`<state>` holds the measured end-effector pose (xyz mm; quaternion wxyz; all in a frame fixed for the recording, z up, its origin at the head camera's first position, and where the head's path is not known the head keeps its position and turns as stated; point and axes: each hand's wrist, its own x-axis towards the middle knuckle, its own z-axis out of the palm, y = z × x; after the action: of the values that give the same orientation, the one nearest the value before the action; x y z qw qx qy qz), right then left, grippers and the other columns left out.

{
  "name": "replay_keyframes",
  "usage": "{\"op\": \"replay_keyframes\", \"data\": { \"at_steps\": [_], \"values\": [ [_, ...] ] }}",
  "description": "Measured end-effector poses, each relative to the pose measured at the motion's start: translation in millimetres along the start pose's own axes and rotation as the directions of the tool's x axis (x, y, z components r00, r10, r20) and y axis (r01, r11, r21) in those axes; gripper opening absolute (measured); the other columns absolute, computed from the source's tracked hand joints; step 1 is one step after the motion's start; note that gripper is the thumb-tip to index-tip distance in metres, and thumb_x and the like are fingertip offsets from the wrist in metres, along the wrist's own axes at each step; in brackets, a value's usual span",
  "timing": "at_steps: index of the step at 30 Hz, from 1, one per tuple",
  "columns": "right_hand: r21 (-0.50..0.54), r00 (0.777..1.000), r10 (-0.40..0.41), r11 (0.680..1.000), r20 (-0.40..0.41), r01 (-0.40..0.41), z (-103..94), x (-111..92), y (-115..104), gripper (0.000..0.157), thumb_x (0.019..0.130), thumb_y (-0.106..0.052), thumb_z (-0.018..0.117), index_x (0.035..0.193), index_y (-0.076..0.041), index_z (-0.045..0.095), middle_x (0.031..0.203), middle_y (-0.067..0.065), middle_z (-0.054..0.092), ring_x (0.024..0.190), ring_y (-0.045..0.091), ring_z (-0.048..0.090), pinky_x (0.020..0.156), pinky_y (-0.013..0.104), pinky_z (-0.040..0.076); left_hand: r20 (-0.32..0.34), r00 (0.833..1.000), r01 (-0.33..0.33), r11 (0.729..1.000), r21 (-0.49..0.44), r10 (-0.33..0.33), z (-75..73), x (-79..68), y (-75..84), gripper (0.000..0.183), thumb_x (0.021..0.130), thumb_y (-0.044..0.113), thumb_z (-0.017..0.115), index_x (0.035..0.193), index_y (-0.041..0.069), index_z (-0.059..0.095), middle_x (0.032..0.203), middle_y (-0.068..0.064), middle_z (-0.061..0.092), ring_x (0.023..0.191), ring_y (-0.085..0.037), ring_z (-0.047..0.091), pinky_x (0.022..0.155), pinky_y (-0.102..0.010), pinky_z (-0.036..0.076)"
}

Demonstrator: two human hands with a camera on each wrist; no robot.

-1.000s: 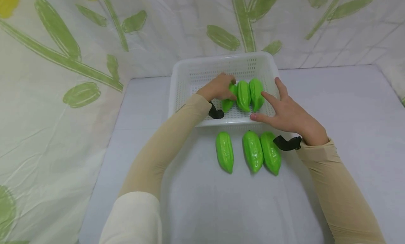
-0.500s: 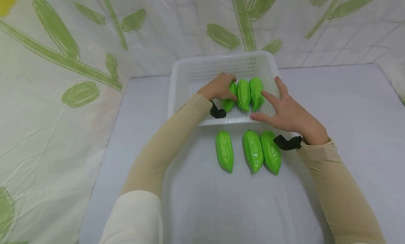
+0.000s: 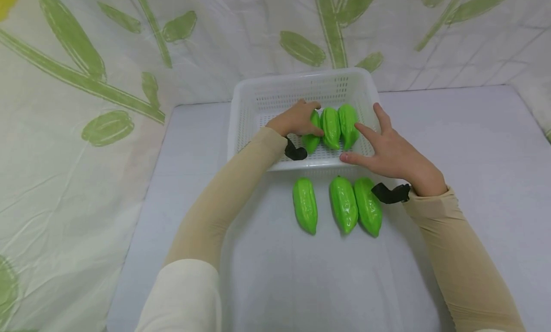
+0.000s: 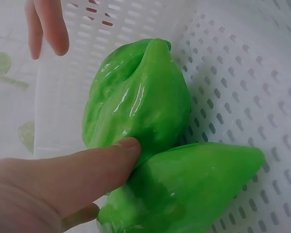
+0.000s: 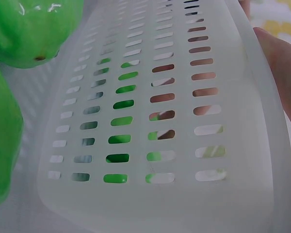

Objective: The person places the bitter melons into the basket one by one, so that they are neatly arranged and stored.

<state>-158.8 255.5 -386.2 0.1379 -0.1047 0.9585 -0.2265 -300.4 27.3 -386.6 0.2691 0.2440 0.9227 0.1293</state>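
Three glossy green ribbed fruits with pointed ends lie side by side in a white plastic basket (image 3: 297, 167): a left fruit (image 3: 311, 143), a middle fruit (image 3: 330, 127) and a right fruit (image 3: 348, 126). My left hand (image 3: 296, 120) reaches over the left fruit, hiding part of it. In the left wrist view its thumb (image 4: 102, 162) touches the green fruits where two meet, while two fingertips (image 4: 58, 43) stand apart from them. With fingers spread, my right hand (image 3: 393, 152) is at the basket's front right corner, its thumb by the front rim. The right wrist view shows fingers (image 5: 279, 68) behind the rim.
Three more green fruits lie on the pale table in front of the basket: a single fruit (image 3: 305, 206) and a close pair, with a left one (image 3: 344, 205) and a right one (image 3: 368, 207). A white curtain (image 3: 245, 35) with printed leaves hangs behind the table.
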Motion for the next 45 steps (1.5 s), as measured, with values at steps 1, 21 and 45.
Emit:
{"op": "replay_keyframes", "data": {
  "at_steps": [1, 21, 45],
  "values": [
    [-0.001, 1.0, -0.001, 1.0, 0.0, 0.001, -0.3, -0.1, -0.3, 0.106, 0.092, -0.076, 0.056, 0.165, -0.005, 0.027, 0.17, 0.008, -0.031, 0.142, 0.06, 0.038, 0.111, 0.073, 0.036, 0.001, 1.0, 0.001, 1.0, 0.002, -0.001, -0.4, 0.1, -0.1, 0.089, 0.097, 0.047, 0.071, 0.166, 0.017, 0.025, 0.17, -0.019, 0.024, 0.156, -0.032, 0.029, 0.125, -0.047, 0.032],
    [-0.002, 1.0, 0.004, 1.0, 0.0, -0.004, -2.6, -2.7, -3.2, 0.105, 0.093, -0.076, 0.056, 0.165, -0.005, 0.027, 0.17, 0.009, -0.031, 0.142, 0.061, 0.037, 0.111, 0.074, 0.036, -0.078, 0.996, -0.034, 0.999, 0.022, 0.036, -13.8, -7.9, 9.6, 0.092, 0.097, 0.048, 0.07, 0.167, 0.016, 0.021, 0.17, -0.02, 0.018, 0.157, -0.035, 0.027, 0.127, -0.047, 0.029],
    [0.005, 1.0, 0.012, 1.0, 0.014, -0.012, -1.0, -1.7, -3.0, 0.107, 0.092, -0.078, 0.054, 0.165, -0.005, 0.025, 0.169, 0.008, -0.033, 0.143, 0.061, 0.036, 0.11, 0.074, 0.037, -0.167, 0.981, -0.095, 0.995, 0.022, 0.097, -42.0, -74.7, 31.4, 0.087, 0.099, 0.053, 0.065, 0.168, 0.026, 0.02, 0.175, -0.01, 0.007, 0.16, -0.032, 0.016, 0.123, -0.049, 0.036]
  ]
}}
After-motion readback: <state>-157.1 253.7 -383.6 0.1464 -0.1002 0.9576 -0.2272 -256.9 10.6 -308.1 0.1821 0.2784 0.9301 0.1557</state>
